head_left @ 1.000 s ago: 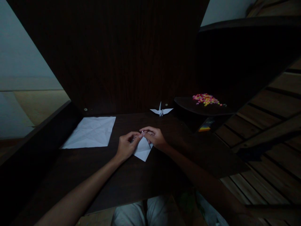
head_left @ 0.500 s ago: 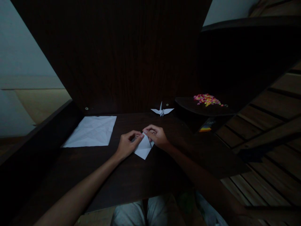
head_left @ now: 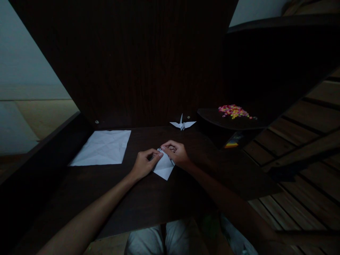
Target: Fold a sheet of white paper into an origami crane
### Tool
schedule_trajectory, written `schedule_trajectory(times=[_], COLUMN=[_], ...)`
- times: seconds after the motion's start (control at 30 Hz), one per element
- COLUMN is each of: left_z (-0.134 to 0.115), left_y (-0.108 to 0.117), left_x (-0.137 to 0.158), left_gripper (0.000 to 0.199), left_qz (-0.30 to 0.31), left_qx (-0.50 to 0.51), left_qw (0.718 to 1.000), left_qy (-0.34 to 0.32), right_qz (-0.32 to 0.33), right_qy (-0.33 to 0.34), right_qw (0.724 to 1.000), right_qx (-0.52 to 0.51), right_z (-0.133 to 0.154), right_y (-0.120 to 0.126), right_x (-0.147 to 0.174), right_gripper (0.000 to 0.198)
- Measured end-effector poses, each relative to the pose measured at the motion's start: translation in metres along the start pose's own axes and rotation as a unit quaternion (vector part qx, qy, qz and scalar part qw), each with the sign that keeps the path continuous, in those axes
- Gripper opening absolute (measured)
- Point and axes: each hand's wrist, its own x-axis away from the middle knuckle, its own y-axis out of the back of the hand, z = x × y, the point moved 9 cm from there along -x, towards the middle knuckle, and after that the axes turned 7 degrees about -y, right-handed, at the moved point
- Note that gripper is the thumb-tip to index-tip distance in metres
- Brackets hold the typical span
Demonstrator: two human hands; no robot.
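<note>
A folded sheet of white paper [head_left: 165, 168], roughly kite-shaped with its point toward me, is held between both hands over the dark desk. My left hand [head_left: 145, 162] pinches its upper left edge, thumb on top. At the upper tip, the thumb and fingers of my right hand [head_left: 177, 153] are closed on the paper, and the two hands almost meet there. Behind the hands a finished white paper crane [head_left: 182, 125] stands with wings spread. Creased white paper sheets [head_left: 102, 148] lie flat to the left. My fingers hide part of the folded paper's top.
Small colourful pieces [head_left: 235, 111] are heaped on a low curved shelf [head_left: 212, 118] at the right. Beneath it shows a rainbow-striped item [head_left: 232, 145]. A dark upright panel [head_left: 148, 63] closes off the back of the desk [head_left: 127, 205], and a side board [head_left: 39, 152] rises at the left.
The folded paper has turned slightly, its lower point shifting a little to the right. More of its upper edge shows between my fingers. Both hands keep their grip.
</note>
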Motion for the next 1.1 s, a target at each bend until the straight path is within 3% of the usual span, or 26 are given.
schedule_trajectory(times=[0.2,0.57,0.87,1.1], left_z=[0.001,0.014,0.008,0.025], left_y=[0.003,0.004,0.005,0.001], left_x=[0.0,0.002,-0.002,-0.002], left_gripper=[0.021,0.021,0.021,0.026], left_qz=[-0.024,-0.044,-0.016,0.009], left_qx=[0.017,0.043,0.035,0.058], left_qw=[0.999,0.996,0.998,0.996], left_qy=[0.029,0.068,0.046,0.067], right_qz=[-0.01,0.007,-0.034,-0.048], right_qy=[0.031,0.029,0.028,0.016], right_qw=[0.999,1.0,0.999,0.999], right_qx=[0.008,0.003,0.006,-0.02], right_z=[0.001,0.006,0.003,-0.002], right_y=[0.003,0.002,0.009,0.012], right_x=[0.001,0.002,-0.001,-0.005], right_gripper=[0.018,0.018,0.023,0.028])
